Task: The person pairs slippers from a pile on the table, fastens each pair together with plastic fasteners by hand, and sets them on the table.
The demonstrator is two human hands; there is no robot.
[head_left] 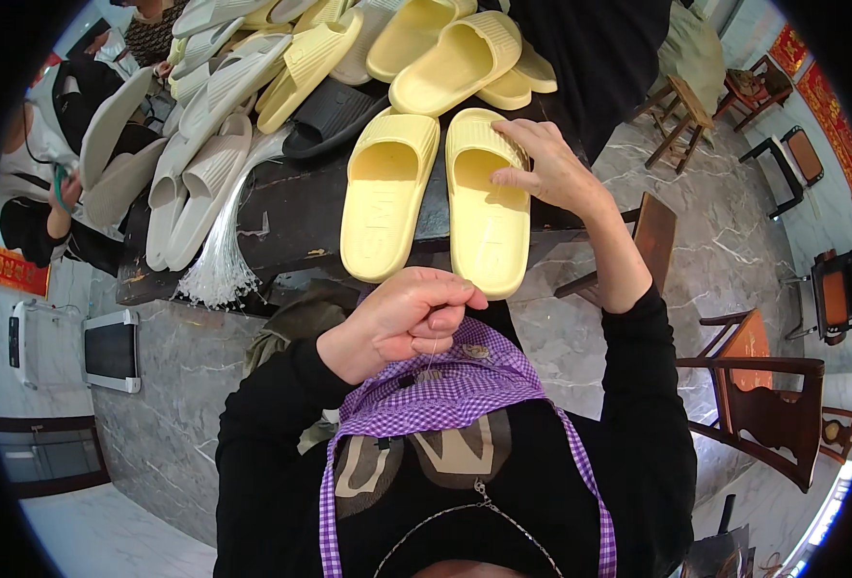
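Two yellow slide slippers lie side by side at the table's front edge, toes pointing away: a left slipper [387, 207] and a right slipper [489, 226]. My right hand [553, 169] grips the right slipper's strap, fingers on its outer side and thumb over the foot opening. My left hand [402, 323] is closed in a pinch just in front of the slippers' heels. A thin clear plastic strand [433, 354] hangs from its fingers; the rest of it is hidden. Left of the pair, a bundle of clear plastic strands [219, 255] fans over the table edge.
Piled slippers [238, 82] in grey and yellow cover the dark table [296, 226]. A black slipper [330, 116] lies behind the strands, and more yellow slippers [455, 63] lie beyond the pair. Another person [45, 173] works at the left. Wooden chairs [758, 390] stand at right.
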